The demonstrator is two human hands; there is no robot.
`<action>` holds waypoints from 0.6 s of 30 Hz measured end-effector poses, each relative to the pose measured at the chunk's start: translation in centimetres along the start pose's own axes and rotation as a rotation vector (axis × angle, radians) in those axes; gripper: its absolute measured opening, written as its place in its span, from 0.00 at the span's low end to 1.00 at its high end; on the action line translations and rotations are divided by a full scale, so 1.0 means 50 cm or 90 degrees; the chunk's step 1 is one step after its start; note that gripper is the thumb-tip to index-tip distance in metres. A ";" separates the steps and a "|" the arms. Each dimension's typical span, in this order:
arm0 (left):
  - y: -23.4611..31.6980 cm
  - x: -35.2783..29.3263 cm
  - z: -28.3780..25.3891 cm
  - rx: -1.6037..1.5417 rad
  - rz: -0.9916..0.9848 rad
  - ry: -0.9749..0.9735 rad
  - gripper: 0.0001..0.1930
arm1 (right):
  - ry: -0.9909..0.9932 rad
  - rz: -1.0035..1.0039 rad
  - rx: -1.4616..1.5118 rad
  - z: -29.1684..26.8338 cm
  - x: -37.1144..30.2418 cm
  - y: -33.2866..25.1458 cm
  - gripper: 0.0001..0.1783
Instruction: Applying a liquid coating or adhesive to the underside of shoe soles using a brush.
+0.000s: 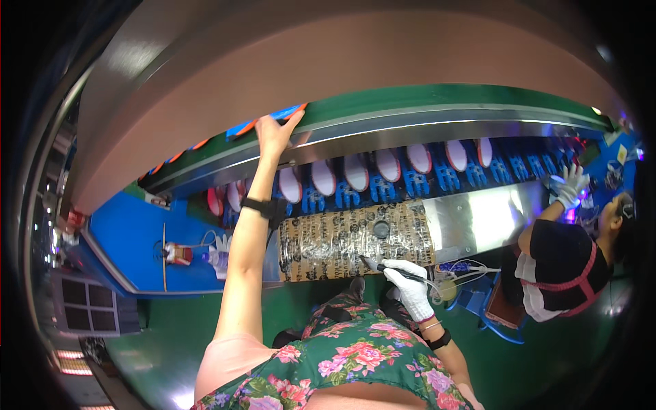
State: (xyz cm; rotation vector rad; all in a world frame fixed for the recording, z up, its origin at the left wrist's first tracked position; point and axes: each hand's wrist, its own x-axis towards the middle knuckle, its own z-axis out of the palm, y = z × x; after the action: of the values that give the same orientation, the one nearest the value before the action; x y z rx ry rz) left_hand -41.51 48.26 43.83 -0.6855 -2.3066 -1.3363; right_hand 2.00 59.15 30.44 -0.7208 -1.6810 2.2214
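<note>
My bare left hand (pixel 275 135) reaches up to the raised green belt (pixel 410 100). Its fingers grip a blue piece with an orange edge (pixel 285 112), which looks like a shoe sole; part of it is behind the hand. My right hand (pixel 413 292), in a white glove, is closed around a black-handled brush (pixel 388 269) with a thin clear tube trailing from it. The brush tip is over the near edge of a work surface covered in brown paper and clear tape (pixel 328 236). A round black disc (pixel 381 229) lies on that surface.
White shoe bottoms with red rims (pixel 356 171) line the lower conveyor among blue holders (pixel 447 179). A bare metal plate (pixel 471 219) adjoins the taped surface. On the right a co-worker (pixel 567 260) reaches a gloved hand to the line. A blue table (pixel 130 239) holds a small bottle (pixel 179 254).
</note>
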 end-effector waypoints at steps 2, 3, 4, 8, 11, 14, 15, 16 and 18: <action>0.056 -0.031 0.012 0.199 0.058 0.055 0.42 | 0.007 -0.018 -0.005 -0.016 -0.001 0.003 0.12; 0.085 -0.042 0.022 0.180 0.045 0.061 0.42 | 0.019 0.000 0.002 -0.023 -0.001 0.011 0.12; 0.121 -0.042 0.035 0.172 0.054 0.053 0.42 | 0.032 -0.004 0.007 -0.032 0.002 0.018 0.12; 0.272 -0.058 0.156 -0.032 0.244 -0.211 0.47 | 0.063 0.013 0.031 -0.071 0.005 0.031 0.11; 0.372 -0.039 0.320 -0.089 0.204 -0.391 0.44 | 0.097 0.010 0.048 -0.092 0.007 0.015 0.11; 0.443 0.000 0.476 0.041 0.238 -0.414 0.47 | 0.124 -0.006 0.091 -0.116 0.007 0.005 0.11; 0.459 0.018 0.513 0.035 0.250 -0.417 0.47 | 0.130 -0.012 0.090 -0.123 0.003 0.005 0.11; 0.473 0.038 0.546 0.111 0.247 -0.448 0.49 | 0.142 -0.045 0.017 -0.133 0.001 0.006 0.11; 0.483 0.076 0.609 0.243 0.283 -0.468 0.53 | 0.160 -0.042 0.059 -0.143 -0.011 0.008 0.10</action>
State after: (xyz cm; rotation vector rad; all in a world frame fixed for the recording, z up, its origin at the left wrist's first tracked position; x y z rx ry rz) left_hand -33.03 86.12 48.18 -1.6260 -2.5831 -0.4488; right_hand 6.29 64.62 28.69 -0.8675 -1.4506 2.0503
